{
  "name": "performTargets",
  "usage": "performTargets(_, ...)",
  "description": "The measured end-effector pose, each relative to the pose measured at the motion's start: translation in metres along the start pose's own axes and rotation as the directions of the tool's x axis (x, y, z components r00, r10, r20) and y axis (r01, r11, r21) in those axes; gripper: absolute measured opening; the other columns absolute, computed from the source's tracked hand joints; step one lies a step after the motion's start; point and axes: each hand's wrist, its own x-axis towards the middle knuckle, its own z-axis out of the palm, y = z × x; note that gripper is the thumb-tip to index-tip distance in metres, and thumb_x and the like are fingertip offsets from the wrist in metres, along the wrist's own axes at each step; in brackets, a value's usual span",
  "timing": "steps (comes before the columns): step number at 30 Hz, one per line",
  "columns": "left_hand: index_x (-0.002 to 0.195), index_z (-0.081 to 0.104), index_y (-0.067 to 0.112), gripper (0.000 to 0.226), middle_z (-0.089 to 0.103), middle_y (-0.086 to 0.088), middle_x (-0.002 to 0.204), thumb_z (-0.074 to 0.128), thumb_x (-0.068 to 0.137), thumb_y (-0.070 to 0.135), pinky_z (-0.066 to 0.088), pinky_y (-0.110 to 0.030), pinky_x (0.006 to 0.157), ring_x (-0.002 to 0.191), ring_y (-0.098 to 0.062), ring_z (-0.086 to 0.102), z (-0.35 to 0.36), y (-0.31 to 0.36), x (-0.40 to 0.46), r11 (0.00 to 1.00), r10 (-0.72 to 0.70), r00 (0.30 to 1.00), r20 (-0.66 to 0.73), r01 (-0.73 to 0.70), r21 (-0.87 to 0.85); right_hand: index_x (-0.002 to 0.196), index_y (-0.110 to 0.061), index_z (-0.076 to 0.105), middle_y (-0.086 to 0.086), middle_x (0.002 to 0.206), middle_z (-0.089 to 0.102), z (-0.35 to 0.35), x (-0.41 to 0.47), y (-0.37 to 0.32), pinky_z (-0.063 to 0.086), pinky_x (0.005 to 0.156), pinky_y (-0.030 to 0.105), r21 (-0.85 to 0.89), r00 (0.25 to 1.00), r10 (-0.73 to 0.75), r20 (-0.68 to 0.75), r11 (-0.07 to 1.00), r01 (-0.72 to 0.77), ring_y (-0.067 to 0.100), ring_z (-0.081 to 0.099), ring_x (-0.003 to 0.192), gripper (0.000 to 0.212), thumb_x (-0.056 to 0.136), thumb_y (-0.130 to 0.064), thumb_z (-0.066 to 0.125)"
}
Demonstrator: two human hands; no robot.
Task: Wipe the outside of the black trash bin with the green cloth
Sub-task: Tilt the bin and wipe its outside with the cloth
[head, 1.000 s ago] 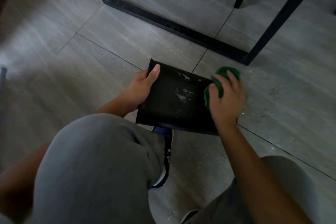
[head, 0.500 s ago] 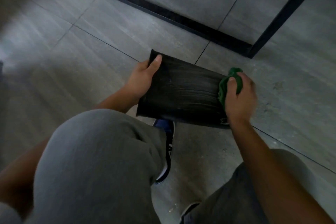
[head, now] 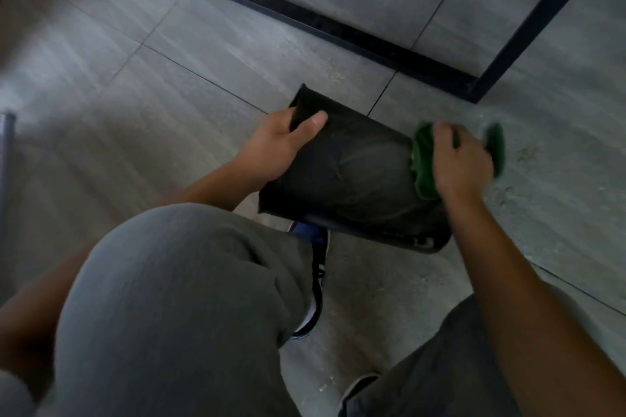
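knee: grey-trousered knee (head: 176, 298) fills the foreground, nearer the camera than the bin; a dark sneaker with white sole (head: 313, 281) pokes out beneath the bin's near edge.
bin: black plastic trash bin (head: 352, 179) lies on its side, tipped over the sneaker. Long axis runs left-right; which end is the mouth cannot be told.
left hand: left hand (head: 274, 145) grips the bin's left end, thumb lying flat on the upper wall, fingers curled over the edge and out of sight.
right hand: right hand (head: 460, 162) clenched around the crumpled green cloth (head: 423, 166), pressing it on the bin's right end. Blurred.
key relation: uncovered wall lies leftward from the cloth, along the bin's long axis, toward the left hand. The right hand is the nearer one to it; the next pass likely sweeps left.
floor: grey tiled floor (head: 135, 95) under the bin, gritty to its right.
frame: black metal frame (head: 338, 27) stands beyond the bin, well apart.
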Motion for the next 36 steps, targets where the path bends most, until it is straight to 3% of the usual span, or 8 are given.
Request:
performTargets(3, 0.089, 0.066, 0.027, 0.021, 0.073, 0.009, 0.079, 0.057, 0.108, 0.032, 0.053, -0.01, 0.065, 0.075, 0.003, 0.072, 0.003, 0.006, -0.003, 0.981, 0.125, 0.99, 0.065, -0.133, 0.14, 0.121, -0.021, 0.071, 0.005, 0.108, 0.073, -0.007, -0.012, -0.002, 0.042, 0.08, 0.029, 0.068, 0.997, 0.028, 0.068, 0.997, -0.033, 0.022, 0.066, 0.096, 0.042, 0.107, -0.05, 0.044)
performTargets(9, 0.082, 0.063, 0.021, 0.025, 0.066, 0.012, 0.074, 0.059, 0.106, 0.015, 0.05, -0.016, 0.066, 0.068, 0.006, 0.065, 0.015, 0.014, -0.005, 0.946, 0.245, 0.954, 0.175, -0.275, 0.17, 0.112, -0.031, 0.068, -0.021, 0.088, 0.065, 0.009, -0.047, -0.101, 0.043, 0.073, 0.007, 0.383, 0.935, -0.355, -0.01, 0.862, 0.331, -0.016, 0.059, 0.082, 0.024, 0.103, -0.047, 0.052)
performTargets(12, 0.087, 0.065, 0.006, 0.023, 0.065, 0.006, 0.078, 0.059, 0.107, 0.015, 0.05, -0.014, 0.067, 0.069, 0.006, 0.064, 0.007, 0.005, -0.008, 0.95, 0.233, 0.967, 0.104, -0.249, 0.186, 0.111, -0.035, 0.067, -0.022, 0.083, 0.063, 0.008, -0.036, -0.079, 0.041, 0.064, 0.006, 0.343, 0.938, -0.331, 0.103, 0.897, 0.279, -0.007, 0.064, 0.081, 0.029, 0.106, -0.053, 0.045)
performTargets(18, 0.09, 0.067, 0.004, 0.026, 0.065, 0.007, 0.079, 0.056, 0.109, 0.018, 0.05, -0.009, 0.066, 0.071, 0.008, 0.067, -0.004, -0.003, -0.01, 0.968, 0.188, 0.981, 0.041, -0.192, 0.161, 0.103, -0.012, 0.069, 0.012, 0.1, 0.07, -0.02, -0.018, 0.034, 0.04, 0.065, 0.025, 0.1, 0.973, 0.22, 0.071, 0.969, -0.227, 0.026, 0.063, 0.085, 0.034, 0.106, -0.038, 0.047)
performTargets(26, 0.101, 0.074, -0.001, 0.035, 0.079, -0.011, 0.09, 0.056, 0.109, 0.028, 0.063, -0.038, 0.076, 0.083, -0.025, 0.078, 0.018, 0.001, 0.005, 0.964, -0.076, 0.994, -0.073, 0.055, -0.262, 0.095, -0.02, 0.067, -0.01, 0.095, 0.062, 0.011, -0.049, -0.077, 0.048, 0.086, 0.032, 0.332, 0.89, -0.453, -0.061, 0.831, 0.446, 0.008, 0.059, 0.092, 0.018, 0.086, -0.036, 0.065)
performTargets(30, 0.117, 0.073, 0.024, 0.033, 0.081, -0.005, 0.109, 0.051, 0.108, 0.046, 0.063, -0.043, 0.09, 0.1, -0.024, 0.079, 0.012, -0.009, 0.008, 0.925, -0.219, 0.976, 0.013, 0.212, -0.315, 0.136, -0.017, 0.061, 0.01, 0.138, 0.06, 0.006, -0.022, -0.028, 0.041, 0.108, 0.038, 0.082, 0.948, -0.315, 0.035, 0.947, 0.312, 0.026, 0.055, 0.127, 0.057, 0.091, -0.051, 0.053)
performTargets(34, 0.119, 0.073, 0.02, 0.037, 0.082, -0.005, 0.105, 0.052, 0.107, 0.048, 0.066, -0.036, 0.077, 0.097, -0.026, 0.08, 0.014, -0.013, 0.008, 0.897, -0.279, 0.96, 0.036, 0.274, -0.347, 0.117, -0.01, 0.073, 0.01, 0.108, 0.074, -0.002, -0.02, -0.002, 0.042, 0.086, 0.027, 0.032, 0.986, -0.162, 0.029, 0.986, 0.161, 0.033, 0.068, 0.101, 0.049, 0.093, -0.045, 0.048)
performTargets(36, 0.117, 0.074, 0.016, 0.039, 0.083, -0.005, 0.1, 0.053, 0.107, 0.047, 0.066, -0.036, 0.074, 0.093, -0.026, 0.08, 0.017, -0.011, 0.008, 0.899, -0.277, 0.961, 0.025, 0.268, -0.345, 0.127, -0.014, 0.069, 0.009, 0.125, 0.071, 0.01, -0.048, -0.022, 0.043, 0.105, 0.035, 0.057, 0.962, -0.27, 0.041, 0.962, 0.268, 0.03, 0.064, 0.118, 0.047, 0.093, -0.042, 0.054)
